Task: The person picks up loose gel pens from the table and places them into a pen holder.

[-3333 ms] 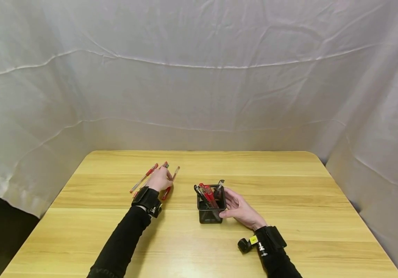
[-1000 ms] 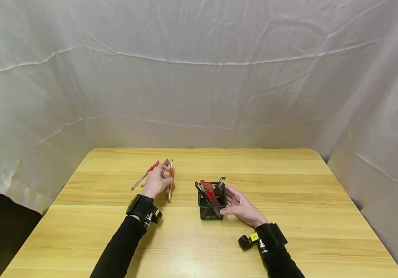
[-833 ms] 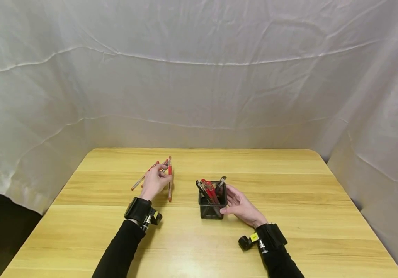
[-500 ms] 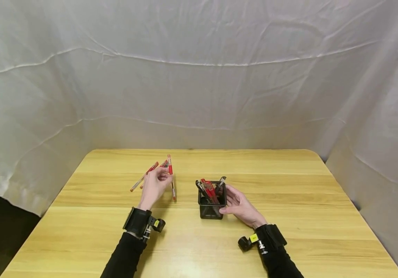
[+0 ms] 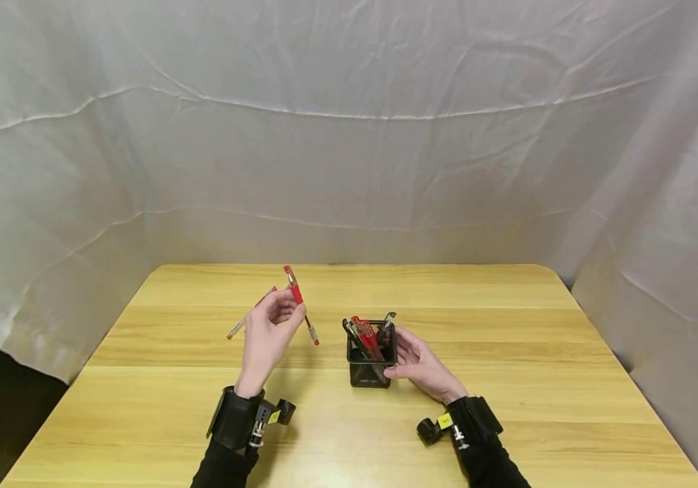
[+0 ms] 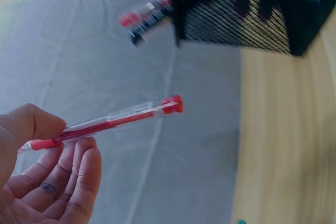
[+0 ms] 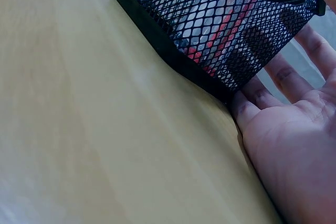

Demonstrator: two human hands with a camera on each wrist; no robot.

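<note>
Head view: a red pen (image 5: 297,293) slants above the worktop (image 5: 477,325), pinched by thumb and fingertips of your left hand (image 5: 268,341); to its right, your right hand (image 5: 425,371) curves around a black mesh holder (image 5: 368,376) containing pens (image 5: 366,332).

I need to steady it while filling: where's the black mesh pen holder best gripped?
Likely grip the pen holder round its front and back walls, from the right, where the right hand is: they're flat, and pens stick out of the open top.
</note>
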